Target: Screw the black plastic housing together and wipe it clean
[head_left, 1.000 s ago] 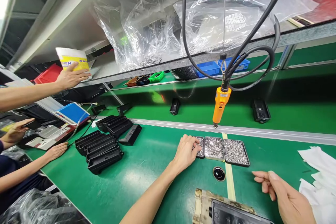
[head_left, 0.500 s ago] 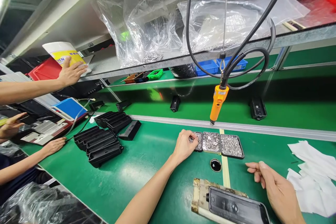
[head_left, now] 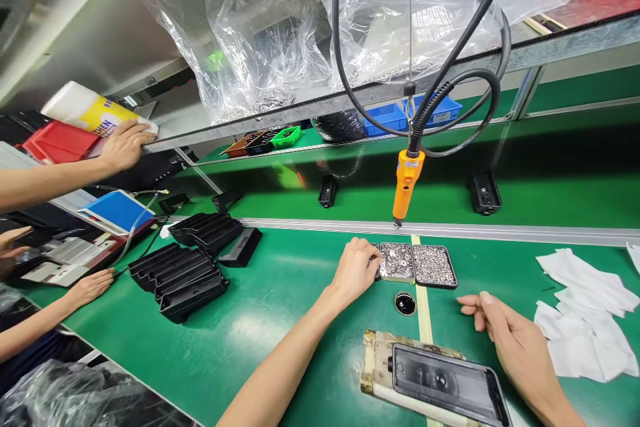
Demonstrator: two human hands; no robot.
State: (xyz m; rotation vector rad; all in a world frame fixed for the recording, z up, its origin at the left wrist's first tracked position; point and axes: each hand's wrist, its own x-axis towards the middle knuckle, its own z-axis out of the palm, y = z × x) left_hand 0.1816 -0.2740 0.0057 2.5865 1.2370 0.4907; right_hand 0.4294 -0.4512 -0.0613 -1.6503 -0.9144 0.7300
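My left hand reaches into the leftmost of three small black trays of silver screws, its fingers curled over the screws. My right hand hovers palm-down over the green bench with loosely spread fingers, empty, just above a black plastic housing lying in a worn wooden jig. An orange electric screwdriver hangs on a coiled cable above the trays. A small black round part lies between the trays and the jig.
Stacked black plastic housings sit at left. White cloths lie at right. Other people's hands work at far left; one holds a white and yellow tub. A conveyor belt carries black parts behind.
The view has tilted down, so more of the jig and housing shows. My left hand stays curled in the screw tray. The neighbour's hand has tilted the tub lower.
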